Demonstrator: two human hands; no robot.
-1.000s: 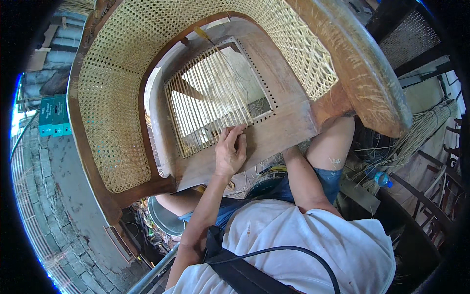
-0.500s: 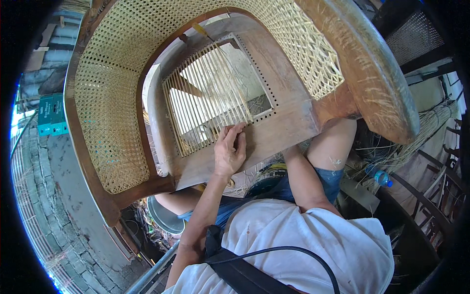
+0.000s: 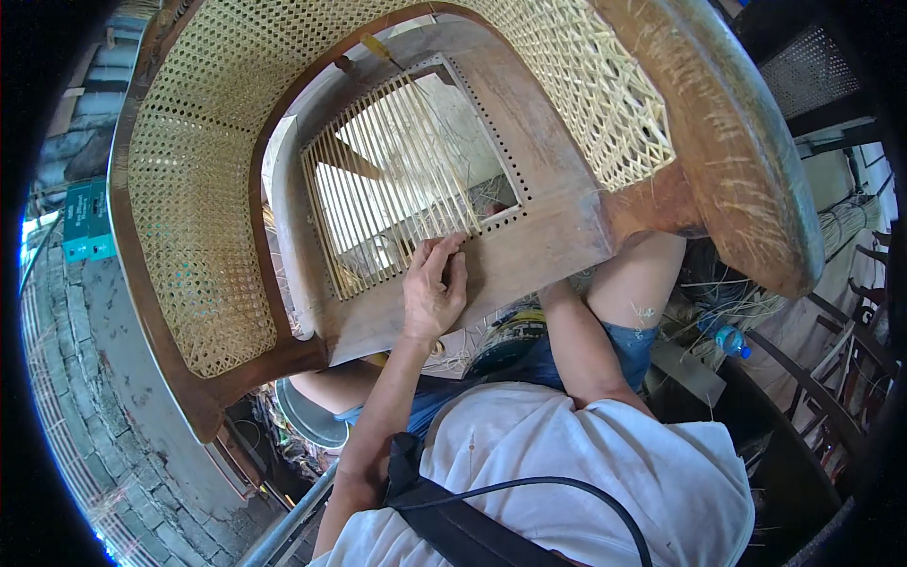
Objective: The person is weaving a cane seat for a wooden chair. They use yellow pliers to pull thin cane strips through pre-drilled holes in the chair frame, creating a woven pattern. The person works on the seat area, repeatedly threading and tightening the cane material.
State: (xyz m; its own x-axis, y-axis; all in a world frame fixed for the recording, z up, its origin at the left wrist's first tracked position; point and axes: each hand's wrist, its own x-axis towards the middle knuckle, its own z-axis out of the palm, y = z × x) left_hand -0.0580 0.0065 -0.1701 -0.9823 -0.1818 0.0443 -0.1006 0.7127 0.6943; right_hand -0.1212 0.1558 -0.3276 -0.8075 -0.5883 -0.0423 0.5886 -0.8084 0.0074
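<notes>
A wooden armchair (image 3: 539, 241) with woven cane back and sides (image 3: 194, 236) lies across my lap. Pale cane strands (image 3: 378, 175) run in parallel over the left and middle of its seat opening. My left hand (image 3: 435, 288) rests on the seat's near rail, fingers bent together and fingertips at the holes where strands end. Whatever they pinch is too small to make out. My right forearm (image 3: 576, 331) passes beneath the seat, which hides that hand. Something small and reddish-brown (image 3: 493, 209) shows through the opening, too unclear to name. A yellow-handled pointed tool (image 3: 376, 45) stands at the far rail.
Empty holes (image 3: 501, 142) line the right side of the seat opening. A metal basin (image 3: 312, 416) stands below at left, a green crate (image 3: 90, 222) farther left. Loose cane (image 3: 841, 227), a plastic bottle (image 3: 730, 340) and other chair frames (image 3: 812, 378) lie to the right.
The chair has shifted slightly left in view, and my left hand with it. The reddish-brown thing has appeared through the opening, near its right front corner.
</notes>
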